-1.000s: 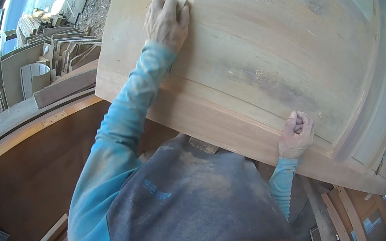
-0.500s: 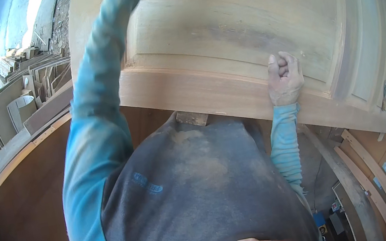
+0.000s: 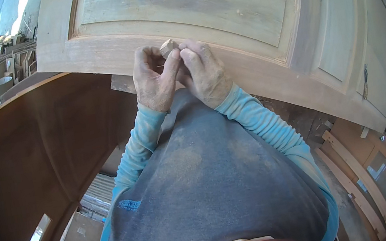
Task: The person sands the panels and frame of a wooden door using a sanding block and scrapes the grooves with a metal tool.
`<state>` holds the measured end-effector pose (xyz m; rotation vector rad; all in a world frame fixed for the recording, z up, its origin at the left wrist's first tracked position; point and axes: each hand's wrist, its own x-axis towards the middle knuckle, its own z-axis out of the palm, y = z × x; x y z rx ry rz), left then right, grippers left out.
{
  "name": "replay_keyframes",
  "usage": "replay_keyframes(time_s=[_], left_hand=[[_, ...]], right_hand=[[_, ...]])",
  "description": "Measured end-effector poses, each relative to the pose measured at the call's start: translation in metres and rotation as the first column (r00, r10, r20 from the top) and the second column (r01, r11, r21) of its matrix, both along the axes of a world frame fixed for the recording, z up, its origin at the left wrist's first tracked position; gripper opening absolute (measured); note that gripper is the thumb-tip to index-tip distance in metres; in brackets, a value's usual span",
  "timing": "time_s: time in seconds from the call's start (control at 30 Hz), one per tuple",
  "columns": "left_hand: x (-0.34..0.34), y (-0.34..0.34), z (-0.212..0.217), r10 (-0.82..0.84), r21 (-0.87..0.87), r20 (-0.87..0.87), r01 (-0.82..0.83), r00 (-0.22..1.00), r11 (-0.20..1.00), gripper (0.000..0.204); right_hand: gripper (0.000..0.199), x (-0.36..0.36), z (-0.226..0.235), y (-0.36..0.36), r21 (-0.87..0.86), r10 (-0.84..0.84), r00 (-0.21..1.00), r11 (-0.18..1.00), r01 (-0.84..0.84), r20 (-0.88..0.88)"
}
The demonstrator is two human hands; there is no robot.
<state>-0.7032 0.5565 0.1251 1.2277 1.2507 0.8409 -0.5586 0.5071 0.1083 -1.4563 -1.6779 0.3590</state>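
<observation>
My two hands meet over the near edge of a pale panelled wooden door [image 3: 244,26]. Between the fingertips sits a small tan piece [image 3: 168,48] with angular, folded-looking faces; its exact kind is unclear. My left hand [image 3: 153,79] is closed, thumb and fingers pinching the piece from the left. From the right, my right hand [image 3: 208,72] is also closed, its thumb and fingertips pressed against the same piece. Part of the piece is hidden behind the fingers. Both hands look dusty.
Under the door's near edge a wooden block or beam end [image 3: 122,84] shows. A large brown curved-looking panel [image 3: 29,141] stands at the left. Stacked board offcuts [image 3: 17,65] lie at the far left. Wooden strips [image 3: 357,170] lean at the lower right.
My left hand has come back from the far side of the door, and my right hand has moved left to meet it. Both now hold the small tan piece. The view has shifted.
</observation>
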Motion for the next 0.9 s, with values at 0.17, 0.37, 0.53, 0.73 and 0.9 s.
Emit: replay_keyframes(time_s=[0.17, 0.37, 0.53, 0.73, 0.9], left_hand=[[0.002, -0.005, 0.008, -0.047, 0.104, -0.112, 0.059, 0.993, 0.993, 0.044], [-0.099, 0.062, -0.032, 0.496, 0.448, -0.242, -0.358, 0.834, 0.819, 0.039], [-0.164, 0.105, -0.094, 0.68, 0.746, -0.613, 0.01, 0.403, 0.666, 0.044], [-0.174, 0.123, -0.101, 0.755, 0.753, -0.498, -0.22, 0.426, 0.621, 0.061], [-0.237, 0.153, -0.142, 0.869, 0.344, -0.142, -0.799, 0.475, 0.493, 0.082]], right_hand=[[0.033, 0.118, 0.007, -0.048, -0.17, -0.122, 0.977, 0.974, 0.152, 0.174], [0.035, 0.194, 0.008, -0.076, -0.293, 0.074, 0.856, 0.952, 0.093, 0.512], [0.034, 0.172, -0.009, -0.042, -0.216, 0.115, 0.912, 0.976, -0.03, 0.395], [0.03, 0.07, -0.016, 0.053, -0.144, 0.168, 0.93, 0.981, -0.127, 0.326], [0.024, 0.075, -0.013, 0.037, -0.216, 0.139, 0.92, 0.975, -0.062, 0.366]])
